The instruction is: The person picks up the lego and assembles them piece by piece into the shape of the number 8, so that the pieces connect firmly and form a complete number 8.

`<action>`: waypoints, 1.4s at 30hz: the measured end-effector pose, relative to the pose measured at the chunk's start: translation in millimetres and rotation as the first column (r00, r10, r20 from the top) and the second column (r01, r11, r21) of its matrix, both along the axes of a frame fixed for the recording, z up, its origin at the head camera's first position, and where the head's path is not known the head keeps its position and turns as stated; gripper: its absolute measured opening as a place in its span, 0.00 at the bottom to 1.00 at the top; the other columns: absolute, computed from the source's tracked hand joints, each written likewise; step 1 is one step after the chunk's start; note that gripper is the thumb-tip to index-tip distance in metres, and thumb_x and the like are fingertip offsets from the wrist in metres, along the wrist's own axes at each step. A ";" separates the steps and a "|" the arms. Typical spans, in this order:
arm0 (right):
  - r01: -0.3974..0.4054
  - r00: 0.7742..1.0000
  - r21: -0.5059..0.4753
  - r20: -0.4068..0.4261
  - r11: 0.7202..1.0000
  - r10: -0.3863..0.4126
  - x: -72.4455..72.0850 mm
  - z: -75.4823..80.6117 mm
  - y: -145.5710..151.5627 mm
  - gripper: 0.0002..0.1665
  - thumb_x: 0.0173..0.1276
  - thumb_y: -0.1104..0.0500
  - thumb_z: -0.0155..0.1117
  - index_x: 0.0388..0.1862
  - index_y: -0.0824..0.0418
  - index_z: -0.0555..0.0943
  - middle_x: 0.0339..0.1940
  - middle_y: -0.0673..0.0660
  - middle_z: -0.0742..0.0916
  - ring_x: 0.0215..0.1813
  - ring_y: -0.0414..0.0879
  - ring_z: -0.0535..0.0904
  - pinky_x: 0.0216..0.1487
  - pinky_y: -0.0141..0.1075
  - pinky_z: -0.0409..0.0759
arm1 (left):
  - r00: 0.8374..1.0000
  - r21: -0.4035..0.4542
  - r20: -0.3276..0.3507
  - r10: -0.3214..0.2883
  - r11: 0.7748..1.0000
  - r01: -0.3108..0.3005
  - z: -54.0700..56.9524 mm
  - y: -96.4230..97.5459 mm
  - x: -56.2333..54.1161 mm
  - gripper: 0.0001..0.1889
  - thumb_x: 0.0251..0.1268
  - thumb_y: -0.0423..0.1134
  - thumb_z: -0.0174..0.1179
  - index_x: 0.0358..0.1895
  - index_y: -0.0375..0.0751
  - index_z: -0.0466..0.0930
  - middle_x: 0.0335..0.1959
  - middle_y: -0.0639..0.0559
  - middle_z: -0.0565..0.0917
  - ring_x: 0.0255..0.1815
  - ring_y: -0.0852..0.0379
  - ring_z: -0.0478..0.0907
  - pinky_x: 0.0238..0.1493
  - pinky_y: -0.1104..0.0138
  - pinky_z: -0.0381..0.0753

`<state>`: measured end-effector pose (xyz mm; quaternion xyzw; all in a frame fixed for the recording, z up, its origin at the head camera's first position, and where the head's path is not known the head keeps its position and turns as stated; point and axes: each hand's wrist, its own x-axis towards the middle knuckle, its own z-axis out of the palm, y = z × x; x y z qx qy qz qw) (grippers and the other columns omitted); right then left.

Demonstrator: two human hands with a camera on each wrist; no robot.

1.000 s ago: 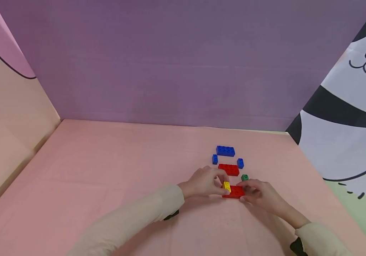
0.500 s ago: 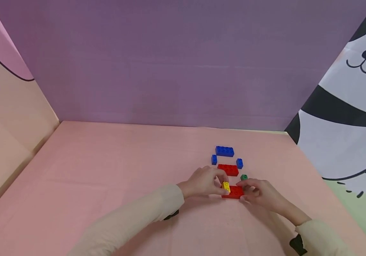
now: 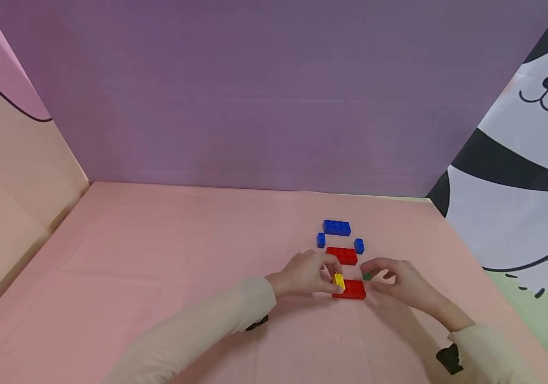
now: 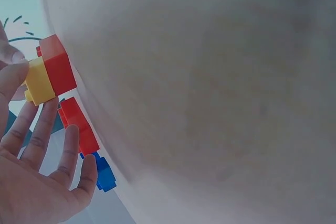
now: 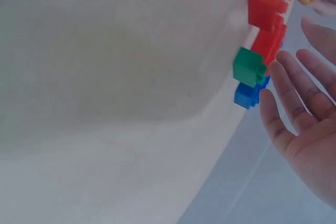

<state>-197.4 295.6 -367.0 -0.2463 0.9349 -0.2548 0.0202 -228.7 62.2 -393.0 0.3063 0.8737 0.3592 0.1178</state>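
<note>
My left hand (image 3: 306,273) pinches a small yellow brick (image 3: 338,281) between thumb and fingers, on top of the left end of the nearest red brick (image 3: 354,289). In the left wrist view the yellow brick (image 4: 40,81) sits against the studded side of that red brick (image 4: 59,65). My right hand (image 3: 403,284) is over a small green brick (image 3: 367,276), which it partly hides in the head view. The right wrist view shows the green brick (image 5: 249,67) standing on the table, with relaxed, spread fingers (image 5: 294,95) right beside it.
Farther back lie a second red brick (image 3: 342,256), two small blue bricks, one left (image 3: 321,240) and one right (image 3: 359,246), and a larger blue brick (image 3: 337,228). The pink table (image 3: 183,240) meets a purple wall (image 3: 255,106) behind and a panda-print panel (image 3: 518,176) at right.
My right hand has left the right end of the near red brick and moved slightly up and right to the green brick. The left hand keeps its pinch in place.
</note>
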 end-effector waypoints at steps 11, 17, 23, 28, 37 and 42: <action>0.095 0.992 -0.021 -0.077 0.995 -0.096 -9.4 2.5 4.4 0.22 0.54 0.62 0.69 0.49 0.63 0.77 0.47 0.59 0.83 0.45 0.55 0.79 0.42 0.44 0.80 | 0.999 0.016 0.044 0.006 1.000 -0.007 1.6 0.0 0.4 0.12 0.48 0.46 0.69 0.36 0.57 0.77 0.34 0.64 0.79 0.36 0.67 0.75 0.30 0.76 0.74; 0.132 0.988 -0.031 -0.079 0.991 -0.134 -13.7 -2.9 8.5 0.23 0.54 0.62 0.69 0.50 0.64 0.77 0.47 0.60 0.83 0.46 0.54 0.78 0.42 0.39 0.79 | 0.999 0.009 0.045 0.006 1.000 -0.006 2.1 0.7 1.1 0.12 0.48 0.45 0.69 0.36 0.57 0.77 0.34 0.64 0.79 0.37 0.67 0.76 0.30 0.76 0.73; 0.127 0.989 -0.030 -0.067 0.991 -0.129 -17.2 -9.6 12.8 0.22 0.54 0.62 0.69 0.49 0.63 0.77 0.47 0.60 0.83 0.46 0.53 0.77 0.42 0.39 0.79 | 0.999 0.002 0.044 0.006 1.000 -0.006 4.0 1.2 1.5 0.12 0.48 0.46 0.69 0.35 0.57 0.77 0.33 0.64 0.79 0.37 0.66 0.76 0.31 0.77 0.73; 0.121 0.992 -0.032 -0.017 0.992 -0.122 -19.0 -15.8 17.0 0.23 0.56 0.60 0.68 0.50 0.62 0.76 0.48 0.59 0.82 0.48 0.53 0.76 0.43 0.38 0.78 | 0.998 -0.004 0.059 0.018 1.000 -0.018 5.5 1.3 2.4 0.12 0.48 0.45 0.69 0.35 0.57 0.77 0.34 0.64 0.78 0.37 0.66 0.76 0.31 0.76 0.73; 0.081 0.996 -0.057 0.038 0.995 -0.079 -20.3 -26.6 22.3 0.25 0.53 0.64 0.69 0.51 0.63 0.75 0.47 0.60 0.82 0.45 0.53 0.78 0.41 0.34 0.80 | 0.997 -0.003 0.073 0.028 1.000 -0.028 5.1 2.4 2.9 0.12 0.47 0.45 0.69 0.35 0.57 0.76 0.33 0.64 0.78 0.36 0.65 0.75 0.30 0.76 0.74; 0.063 0.997 -0.077 0.051 0.995 -0.059 -20.5 -26.1 21.7 0.27 0.52 0.65 0.69 0.52 0.65 0.74 0.45 0.61 0.82 0.43 0.54 0.78 0.38 0.28 0.79 | 0.996 0.001 0.082 0.037 0.999 -0.037 5.4 2.6 3.4 0.12 0.47 0.45 0.69 0.34 0.57 0.76 0.32 0.64 0.78 0.38 0.64 0.75 0.30 0.76 0.74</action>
